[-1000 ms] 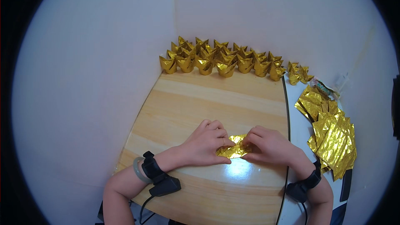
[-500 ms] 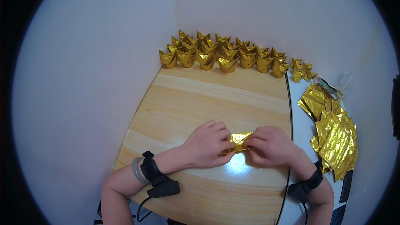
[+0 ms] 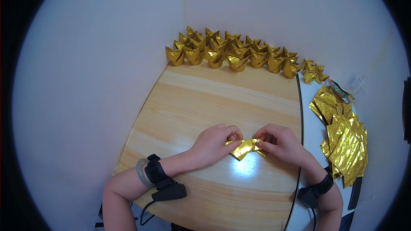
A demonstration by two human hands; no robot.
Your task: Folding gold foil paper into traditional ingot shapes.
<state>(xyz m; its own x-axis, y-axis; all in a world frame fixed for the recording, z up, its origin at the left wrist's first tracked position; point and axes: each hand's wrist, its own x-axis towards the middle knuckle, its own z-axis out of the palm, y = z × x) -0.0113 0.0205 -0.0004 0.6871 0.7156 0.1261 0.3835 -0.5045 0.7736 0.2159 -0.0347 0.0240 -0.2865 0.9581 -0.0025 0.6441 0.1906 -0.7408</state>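
The folded gold foil paper [image 3: 245,148] lies crosswise between both hands: left hand [image 3: 212,144] and right hand [image 3: 280,142] each pinch an end (fingers closed).

gold foil paper [image 3: 245,148] | part-folded (creased, shiny) | just above table, centre-front

Evenly and brightly lit from above, without hard shadows. Strong white glare patch on the glossy wooden table [image 3: 205,98], just below the folded gold paper [image 3: 245,148] pinched between left hand [image 3: 214,144] and right hand [image 3: 280,142]. Specular glints across the row of gold ingots [image 3: 233,53] and the stack of gold sheets [image 3: 344,141]. Pale walls slightly washed out. Circular fisheye field with black vignette at the corners; table edges bowed toward the rim. Sharp centre, mild softening near the periphery.
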